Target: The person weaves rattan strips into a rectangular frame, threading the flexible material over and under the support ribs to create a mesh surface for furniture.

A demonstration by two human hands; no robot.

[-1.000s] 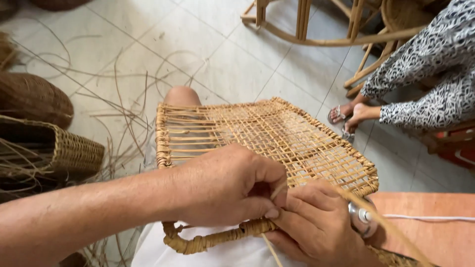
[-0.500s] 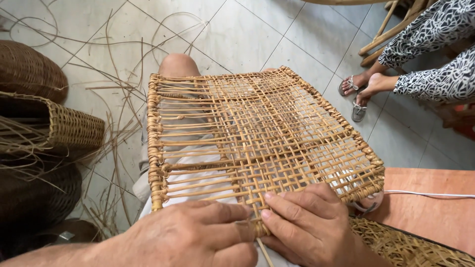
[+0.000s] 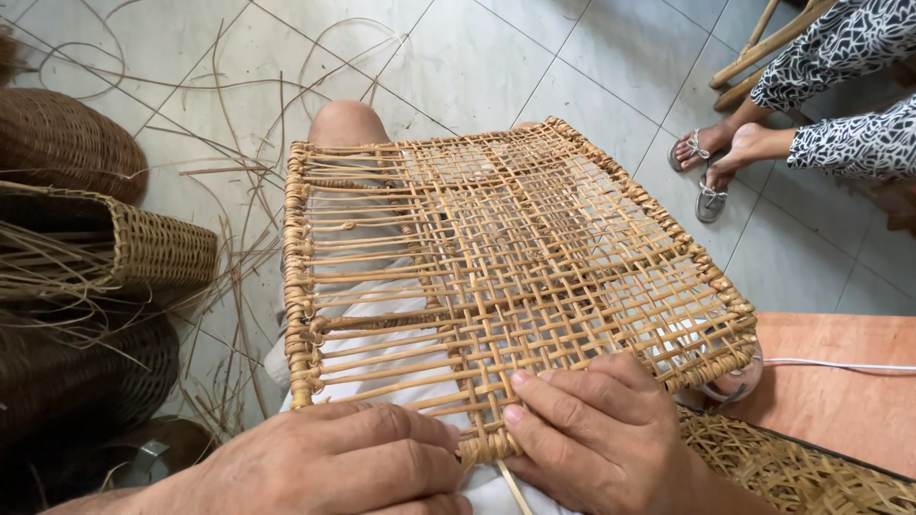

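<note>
Woven rattan panel (image 3: pixel 496 277) lying across lap, near edge pinched by right hand (image 3: pixel 601 439) with fingers curled over weave, left hand (image 3: pixel 334 467) resting closed beside it, wicker baskets (image 3: pixel 105 248) stacked far left.

— The woven rattan panel (image 3: pixel 506 277) is pale split cane, matt and ribbed, its rim bound in thicker wrapped cane.

— The baskets at the left?

— The rectangular wicker basket (image 3: pixel 143 248) is a tight, rough, tan weave; the round basket (image 3: pixel 67 143) behind is darker brown.

— And underneath?

— The floor tiles (image 3: pixel 496 67) look smooth and faintly glossy, and the wooden board (image 3: pixel 840 381) at near right is matt orange-brown.
</note>
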